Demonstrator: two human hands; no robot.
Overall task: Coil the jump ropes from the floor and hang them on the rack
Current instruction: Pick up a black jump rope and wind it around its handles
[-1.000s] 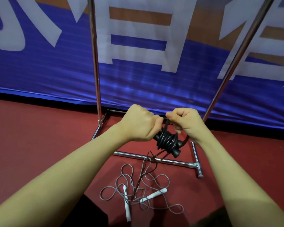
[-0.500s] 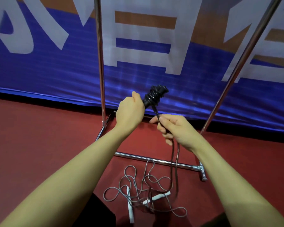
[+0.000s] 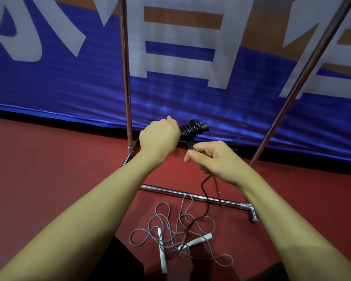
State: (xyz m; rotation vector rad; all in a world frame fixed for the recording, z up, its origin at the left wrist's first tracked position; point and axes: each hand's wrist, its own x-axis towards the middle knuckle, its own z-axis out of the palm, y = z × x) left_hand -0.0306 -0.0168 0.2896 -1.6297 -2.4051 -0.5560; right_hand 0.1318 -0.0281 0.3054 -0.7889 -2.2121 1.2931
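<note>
Grey rope tangled loose on the red floor nearest me, white handles lying flat. Above it, my right hand pinches the black cord, fingers curled. My left hand grips the black handle bundle, long axis pointing up-right. Rack and blue banner behind.

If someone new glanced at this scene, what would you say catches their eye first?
Probably the black jump rope, wound round its handles, held up at centre by the left hand, while the right hand pinches its loose strand just below. Next, the grey jump rope with white handles, tangled on the red floor in front of the chrome rack.
</note>
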